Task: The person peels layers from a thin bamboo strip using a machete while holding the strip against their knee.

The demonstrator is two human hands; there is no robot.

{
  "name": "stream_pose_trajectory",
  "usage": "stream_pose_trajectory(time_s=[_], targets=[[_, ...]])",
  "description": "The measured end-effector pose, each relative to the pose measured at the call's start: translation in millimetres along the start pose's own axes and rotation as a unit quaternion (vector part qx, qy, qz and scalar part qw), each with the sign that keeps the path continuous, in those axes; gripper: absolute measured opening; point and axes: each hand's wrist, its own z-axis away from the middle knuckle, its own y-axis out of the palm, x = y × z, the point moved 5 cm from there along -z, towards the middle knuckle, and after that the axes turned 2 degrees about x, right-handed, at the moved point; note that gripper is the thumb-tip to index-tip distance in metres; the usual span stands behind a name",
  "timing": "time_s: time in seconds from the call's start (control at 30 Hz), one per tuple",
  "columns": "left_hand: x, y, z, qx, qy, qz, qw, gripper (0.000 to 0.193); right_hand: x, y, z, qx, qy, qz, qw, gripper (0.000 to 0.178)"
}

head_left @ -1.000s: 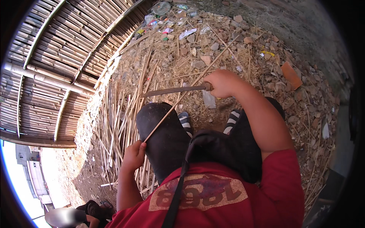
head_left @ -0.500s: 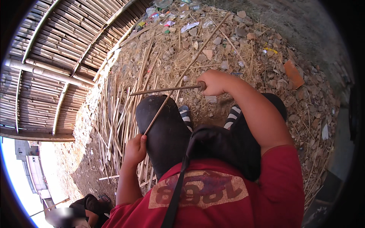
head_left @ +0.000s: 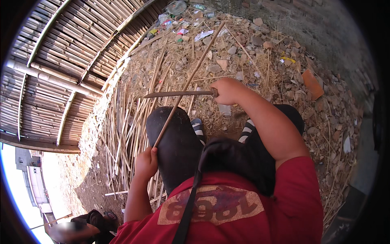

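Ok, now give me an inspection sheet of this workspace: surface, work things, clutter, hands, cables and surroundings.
Surface: uneven ground with rubble and dry straw.
Work things: a long thin stick slants over the left knee; a long blade crosses it in view, contact unclear. Loose thin strips lie left of the knee.
Clutter: white scrap, yellow scrap and an orange slab.
Hands: left hand grips the stick's near end; right hand holds the blade at its right end.
Cables: nothing seen.
Surroundings: slatted panel at left, wall at upper right, another person at lower left.
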Motion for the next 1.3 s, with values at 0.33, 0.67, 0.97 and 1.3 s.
stream_pose_trajectory(time_s=[0.33, 0.67, 0.97, 1.3], targets=[[0, 7, -5, -0.030, 0.024, -0.011, 0.999, 0.042, 24, 5, 6, 0.019, -0.045, -0.001, 0.999, 0.017], [-4, 4, 1, -0.033, 0.013, -0.042, 0.998, 0.042, 42, 5, 16, 0.020, -0.060, 0.053, 0.997, 0.020], [-17, -9, 2, -0.012, -0.012, -0.029, 0.999, 0.039, 29, 1, 13, 0.009, -0.018, 0.033, 0.999, 0.021], [-17, -7, -4, -0.029, 0.009, -0.064, 0.998, 0.039, 3, 3, 1, 0.000, 0.001, 0.015, 1.000, 0.018]])
